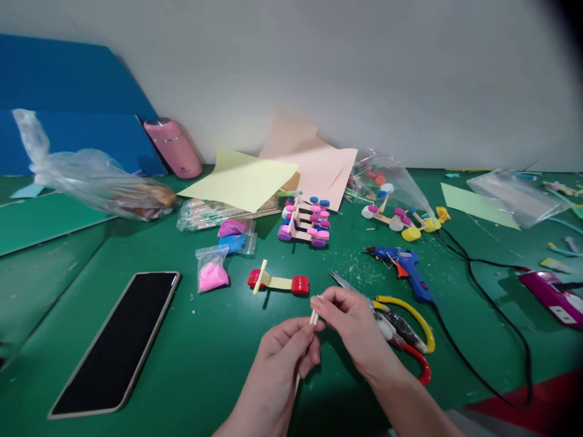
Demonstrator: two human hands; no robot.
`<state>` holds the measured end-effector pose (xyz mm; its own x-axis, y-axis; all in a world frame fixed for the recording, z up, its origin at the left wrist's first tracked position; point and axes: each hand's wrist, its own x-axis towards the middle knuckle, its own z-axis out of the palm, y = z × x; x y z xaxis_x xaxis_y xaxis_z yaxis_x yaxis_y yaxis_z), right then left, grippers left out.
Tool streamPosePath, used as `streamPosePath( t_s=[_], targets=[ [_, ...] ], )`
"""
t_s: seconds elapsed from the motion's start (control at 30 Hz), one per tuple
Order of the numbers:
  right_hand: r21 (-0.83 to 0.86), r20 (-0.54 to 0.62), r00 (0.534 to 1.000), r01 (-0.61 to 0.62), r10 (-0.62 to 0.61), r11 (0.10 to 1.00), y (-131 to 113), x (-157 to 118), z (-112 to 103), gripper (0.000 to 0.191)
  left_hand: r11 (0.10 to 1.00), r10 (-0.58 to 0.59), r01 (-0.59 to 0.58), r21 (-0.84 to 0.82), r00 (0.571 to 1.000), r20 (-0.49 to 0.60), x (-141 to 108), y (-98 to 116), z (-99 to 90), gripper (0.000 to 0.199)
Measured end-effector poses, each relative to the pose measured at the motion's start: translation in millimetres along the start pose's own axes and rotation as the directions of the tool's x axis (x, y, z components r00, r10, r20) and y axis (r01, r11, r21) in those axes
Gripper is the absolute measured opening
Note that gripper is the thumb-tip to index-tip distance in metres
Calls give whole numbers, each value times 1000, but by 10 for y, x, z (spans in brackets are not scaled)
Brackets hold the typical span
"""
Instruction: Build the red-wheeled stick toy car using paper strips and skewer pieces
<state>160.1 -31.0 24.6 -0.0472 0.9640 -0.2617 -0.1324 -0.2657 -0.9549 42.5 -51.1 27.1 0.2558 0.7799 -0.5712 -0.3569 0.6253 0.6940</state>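
Near the front middle of the table, my left hand [289, 349] and my right hand [353, 325] meet, both closed in a pinch on a few thin pale wooden sticks [314, 317]. The sticks' short ends show between my fingertips, and a longer length runs down below my left palm. Just beyond lies a small toy car [279, 282] with red wheels, a pale flat body and a yellow crosspiece. Beside and partly behind my right hand are scissors [346, 283] and a tool with yellow and red handles [426, 331]. A blue glue gun [405, 267] lies to the right.
A black phone [121, 340] lies at left, near bags of pink clay [212, 276] and blue clay [233, 244]. Finished toy cars [305, 224] stand further back. A pink bottle [173, 149] leans by the wall. The black cord [473, 285] runs to a purple power strip [551, 297].
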Motion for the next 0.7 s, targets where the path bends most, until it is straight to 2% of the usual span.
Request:
streamPosePath(
  t_s=[0.53, 0.7],
  targets=[
    [-1, -12, 1000, 9, -9, 1000, 16, -3, 9, 23, 999, 39, -39, 15, 999, 20, 11, -40, -19, 19],
    [-148, -8, 999, 37, -39, 988, -5, -5, -19, 24, 999, 44, -44, 21, 999, -19, 31, -58, -62, 21]
  ],
)
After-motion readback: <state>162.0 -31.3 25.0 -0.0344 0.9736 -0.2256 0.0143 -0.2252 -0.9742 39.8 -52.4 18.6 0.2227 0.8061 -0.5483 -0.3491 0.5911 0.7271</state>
